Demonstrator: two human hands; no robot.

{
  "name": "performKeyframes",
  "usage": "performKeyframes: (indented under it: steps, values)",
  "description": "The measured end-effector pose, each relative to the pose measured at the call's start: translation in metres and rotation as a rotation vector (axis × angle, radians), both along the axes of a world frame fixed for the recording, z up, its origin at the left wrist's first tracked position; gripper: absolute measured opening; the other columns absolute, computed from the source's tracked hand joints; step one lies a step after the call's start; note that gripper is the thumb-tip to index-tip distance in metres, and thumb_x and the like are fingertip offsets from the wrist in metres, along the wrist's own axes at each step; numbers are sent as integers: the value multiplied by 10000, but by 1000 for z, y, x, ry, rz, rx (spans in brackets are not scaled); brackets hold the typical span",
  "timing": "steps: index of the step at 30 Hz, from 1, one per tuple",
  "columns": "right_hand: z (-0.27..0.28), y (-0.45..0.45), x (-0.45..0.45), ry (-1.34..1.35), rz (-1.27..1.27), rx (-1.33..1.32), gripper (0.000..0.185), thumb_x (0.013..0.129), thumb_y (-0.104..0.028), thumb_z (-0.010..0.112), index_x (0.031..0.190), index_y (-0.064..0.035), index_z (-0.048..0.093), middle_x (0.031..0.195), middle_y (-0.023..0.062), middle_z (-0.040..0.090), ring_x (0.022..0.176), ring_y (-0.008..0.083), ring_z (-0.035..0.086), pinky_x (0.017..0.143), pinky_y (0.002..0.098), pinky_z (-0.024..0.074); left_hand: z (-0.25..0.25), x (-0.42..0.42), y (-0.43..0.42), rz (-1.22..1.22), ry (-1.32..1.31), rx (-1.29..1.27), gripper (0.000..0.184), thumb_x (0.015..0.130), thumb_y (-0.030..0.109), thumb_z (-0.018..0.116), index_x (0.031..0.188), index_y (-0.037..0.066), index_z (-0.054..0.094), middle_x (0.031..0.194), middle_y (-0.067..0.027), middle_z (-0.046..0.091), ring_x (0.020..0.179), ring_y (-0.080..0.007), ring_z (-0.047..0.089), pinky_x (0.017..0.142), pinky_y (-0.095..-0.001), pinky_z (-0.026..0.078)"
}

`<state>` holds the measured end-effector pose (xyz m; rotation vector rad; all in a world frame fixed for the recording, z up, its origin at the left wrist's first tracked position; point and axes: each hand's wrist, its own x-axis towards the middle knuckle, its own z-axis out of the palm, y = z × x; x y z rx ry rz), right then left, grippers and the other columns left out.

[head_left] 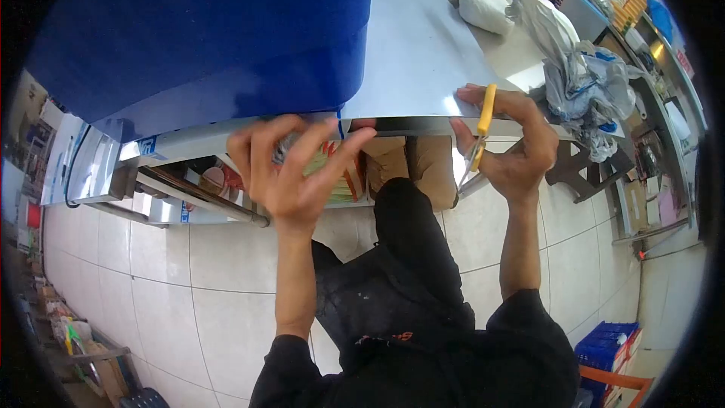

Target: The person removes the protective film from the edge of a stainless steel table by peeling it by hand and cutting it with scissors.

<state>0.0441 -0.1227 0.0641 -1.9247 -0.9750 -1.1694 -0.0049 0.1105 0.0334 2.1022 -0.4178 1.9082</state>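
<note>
"Made out the left hand (pixel 291 174) where?"

"At the near edge of the pale metal table (pixel 423 45), just beside the large blue plastic bin (pixel 226 38), with fingers (pixel 304 153) spread wide around nothing visible."

"And farther right?"

"Saw the right hand (pixel 525 155) at the same edge, with fingers half-curled around the yellow-handled metal scissors (pixel 488 106). Couldn't tell open blades from closed."

"Noticed anything beyond?"

"Spotted a crumpled grey plastic bag (pixel 578 83) on the right."

"Saw anything cut?"

"Found no clear cut. Judged as mid-work, with scissors in hand, not laid aside; couldn't judge the amount left."
</note>
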Motion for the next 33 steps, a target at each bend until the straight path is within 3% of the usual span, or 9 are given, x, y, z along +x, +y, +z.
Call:
performKeyframes:
  steps: [7,9,12,17,21,24,27,31,33]
  values:
    - [-6,-4,7,-26,34,-28,373,641,-56,811,935,12,590,874,144,699,838,242,688,774,314,527,-12,6,10,-87,44,2,319,552,121,881,805,142,688,745,26,577,721,-175,487,639,-307,373]
    - [-8,-4,7,-82,12,-24,345,635,-64,812,908,8,613,860,131,703,816,230,688,744,308,520,-17,9,14,-106,29,-45,365,529,242,887,833,179,695,742,26,578,751,-178,490,675,-316,352]
    - [-6,-2,4,-115,-22,-19,324,624,-74,811,885,1,635,851,120,704,777,213,684,713,297,510,-10,5,8,-164,37,-134,448,506,248,910,878,170,673,755,24,580,751,-174,491,686,-319,354]
    - [-5,-7,-11,66,-26,-104,341,571,-101,793,884,-62,664,955,74,691,910,208,638,703,303,458,-7,2,12,20,130,13,469,490,173,912,896,157,676,784,24,568,738,-176,468,718,-333,353]
    - [-13,-10,-59,123,95,-189,302,568,-98,767,831,-60,623,925,79,650,806,212,615,659,311,461,-2,-5,11,13,208,53,406,536,88,867,893,151,683,797,7,572,760,-176,469,741,-350,364]
    - [-28,-3,-76,305,2,-238,268,595,-75,734,798,-49,562,804,94,589,720,247,599,602,336,459,-4,-7,16,0,247,27,395,543,84,863,889,137,681,793,1,569,769,-180,472,735,-355,370]
    - [-41,4,-69,758,-262,-241,325,684,-91,659,955,1,506,763,148,593,824,340,573,622,424,460,4,-12,15,-26,265,25,387,550,79,859,898,107,691,807,-12,542,782,-190,474,728,-358,376]
    - [-52,28,-67,654,-306,-201,321,671,-79,663,947,10,526,724,157,589,753,354,586,601,452,465,-1,-17,26,45,282,29,390,598,46,835,956,79,683,857,-44,562,793,-205,500,796,-359,405]
    - [-43,38,-67,680,-315,-195,311,666,-99,674,926,12,543,691,157,588,693,345,595,586,443,464,-3,-19,28,40,269,5,385,594,41,825,961,79,714,809,-27,462,816,-206,442,733,-361,365]
